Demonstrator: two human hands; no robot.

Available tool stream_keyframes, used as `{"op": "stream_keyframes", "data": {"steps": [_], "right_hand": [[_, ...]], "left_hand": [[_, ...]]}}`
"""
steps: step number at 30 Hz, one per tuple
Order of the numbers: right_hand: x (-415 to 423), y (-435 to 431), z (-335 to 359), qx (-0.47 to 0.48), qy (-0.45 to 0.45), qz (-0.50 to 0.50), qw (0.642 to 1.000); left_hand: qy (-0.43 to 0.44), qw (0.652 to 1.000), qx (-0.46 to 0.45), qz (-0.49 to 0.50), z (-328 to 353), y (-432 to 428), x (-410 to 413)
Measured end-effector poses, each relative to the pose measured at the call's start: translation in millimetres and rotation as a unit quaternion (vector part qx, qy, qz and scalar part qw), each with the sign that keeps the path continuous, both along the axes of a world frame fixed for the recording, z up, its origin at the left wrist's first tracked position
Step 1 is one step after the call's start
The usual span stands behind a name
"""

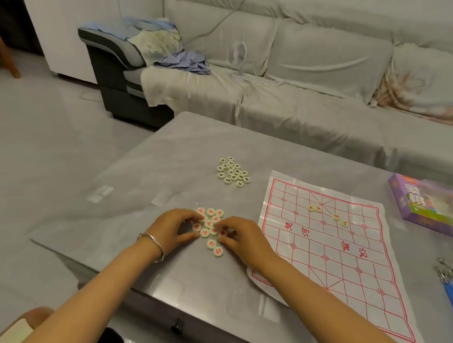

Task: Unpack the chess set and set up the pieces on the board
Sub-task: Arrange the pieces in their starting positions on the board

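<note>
One of the red pieces (209,225) is pinched by the right hand (243,237); the left hand (176,227) hold is unclear; the board (334,245) lies to their right.

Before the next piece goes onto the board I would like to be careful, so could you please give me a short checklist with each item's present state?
1. Board sheet lies open on the table: ok.
2. Red pieces kept apart from black pieces: ok, two separate clusters.
3. Right hand has a piece: ok, it appears to pinch one red piece.
4. Left hand free: cannot tell; its fingers curl at the cluster's edge.
5. Four placed pieces on correct points: cannot tell, characters too small.
6. Purple box off the sheet: ok.
</note>
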State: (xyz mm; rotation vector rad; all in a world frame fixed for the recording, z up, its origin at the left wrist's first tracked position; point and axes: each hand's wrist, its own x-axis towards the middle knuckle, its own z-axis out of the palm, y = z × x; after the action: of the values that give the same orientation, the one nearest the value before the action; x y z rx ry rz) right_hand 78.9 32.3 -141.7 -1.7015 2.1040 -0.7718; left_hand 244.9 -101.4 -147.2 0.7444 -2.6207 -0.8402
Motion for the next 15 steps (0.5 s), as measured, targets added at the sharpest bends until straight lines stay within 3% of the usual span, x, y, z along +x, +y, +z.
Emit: {"op": "stream_keyframes", "data": {"steps": [7, 15], "right_hand": [[5.2, -7.0, -1.9, 0.005, -0.024, -0.017, 1.0], [7.3, -10.6, -7.1, -0.009, -0.05, -0.045, 0.998]], "left_hand": [[0.002, 0.999, 0.019, -0.035, 1.7, 1.2, -8.1], [0.033, 0.999, 0.022, -0.005, -5.3, 4.1, -9.8]]}}
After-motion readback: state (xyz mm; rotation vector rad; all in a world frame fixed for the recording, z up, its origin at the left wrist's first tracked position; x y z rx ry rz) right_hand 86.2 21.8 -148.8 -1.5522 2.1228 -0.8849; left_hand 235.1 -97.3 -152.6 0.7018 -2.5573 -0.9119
